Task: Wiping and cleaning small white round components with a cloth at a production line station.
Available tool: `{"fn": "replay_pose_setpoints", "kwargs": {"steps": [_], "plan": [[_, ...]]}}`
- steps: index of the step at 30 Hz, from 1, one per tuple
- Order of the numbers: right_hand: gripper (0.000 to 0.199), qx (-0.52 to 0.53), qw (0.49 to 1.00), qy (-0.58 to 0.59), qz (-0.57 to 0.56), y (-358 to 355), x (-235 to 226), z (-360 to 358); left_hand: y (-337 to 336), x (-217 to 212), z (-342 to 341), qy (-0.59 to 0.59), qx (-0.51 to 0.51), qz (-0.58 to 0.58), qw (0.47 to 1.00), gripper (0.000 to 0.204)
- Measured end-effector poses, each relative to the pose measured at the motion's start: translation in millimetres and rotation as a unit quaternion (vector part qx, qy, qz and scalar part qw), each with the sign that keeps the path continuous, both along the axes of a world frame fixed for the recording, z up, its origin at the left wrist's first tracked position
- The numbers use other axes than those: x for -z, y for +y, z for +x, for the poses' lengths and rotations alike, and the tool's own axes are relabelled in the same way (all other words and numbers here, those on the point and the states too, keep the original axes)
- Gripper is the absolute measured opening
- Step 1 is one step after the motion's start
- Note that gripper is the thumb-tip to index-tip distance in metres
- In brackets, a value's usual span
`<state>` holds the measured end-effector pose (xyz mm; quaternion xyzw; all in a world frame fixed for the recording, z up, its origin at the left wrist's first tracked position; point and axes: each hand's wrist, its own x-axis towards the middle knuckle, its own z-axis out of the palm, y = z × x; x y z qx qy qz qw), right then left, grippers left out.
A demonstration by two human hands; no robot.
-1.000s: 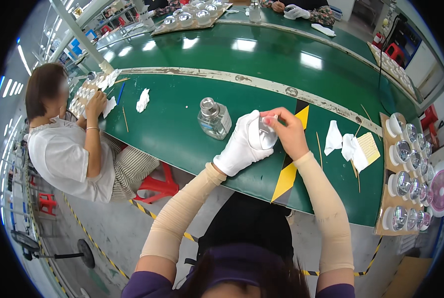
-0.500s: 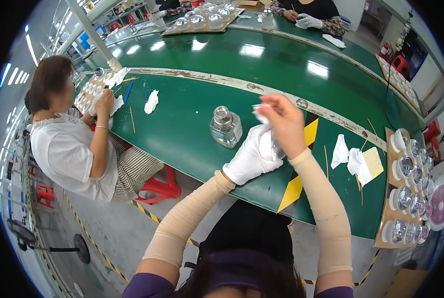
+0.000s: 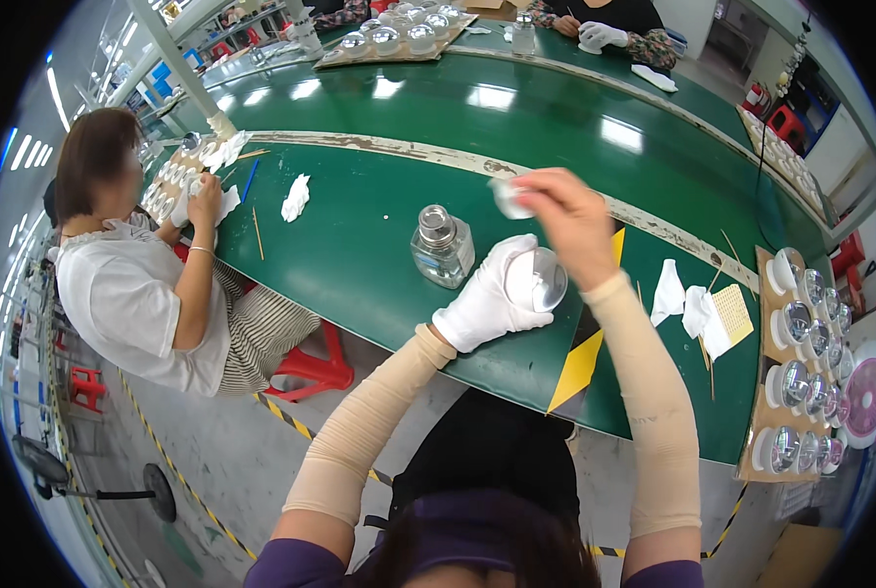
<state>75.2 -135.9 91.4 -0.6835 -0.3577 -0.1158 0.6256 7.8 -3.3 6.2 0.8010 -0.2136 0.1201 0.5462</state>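
My left hand (image 3: 482, 302), in a white glove, grips a shiny clear-and-silver dome with a white base (image 3: 548, 281) above the bench. Bare, my right hand (image 3: 572, 218) is raised just beyond the dome and apart from it. Between its fingertips it pinches a small white cloth (image 3: 509, 199), partly blurred. A clear glass bottle with a metal top (image 3: 443, 245) stands upright on the green bench (image 3: 360, 260), left of both hands.
Right of my arm lie white cloths (image 3: 669, 294), thin wooden sticks and a yellow textured pad (image 3: 733, 312). A board of similar domes (image 3: 763, 412) lines the right edge. One person (image 3: 144, 284) works at the left; another (image 3: 614, 29) sits across the bench.
My right hand has drawn up and away from the dome with the cloth, leaving the dome's shiny face visible. My left hand still holds the dome, shifted slightly.
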Motion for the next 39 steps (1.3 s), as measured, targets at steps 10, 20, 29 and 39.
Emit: {"fn": "replay_pose_setpoints", "kwargs": {"steps": [10,20,29,39], "plan": [[0.005,-0.020,0.983,0.180,0.004,-47,72,-48,-3,12,-1,0.010,0.026,-0.033,0.999,0.095],[0.028,-0.112,0.964,0.227,0.078,-49,76,-52,-5,15,0,0.048,0.061,-0.083,0.993,0.090],[0.038,-0.022,0.944,0.330,0.015,-27,68,-29,-9,0,10,-0.145,-0.031,0.244,0.958,0.092],[0.083,-0.027,0.981,0.152,-0.113,-47,68,-53,-6,16,0,0.018,0.042,-0.033,0.998,0.092]]}}
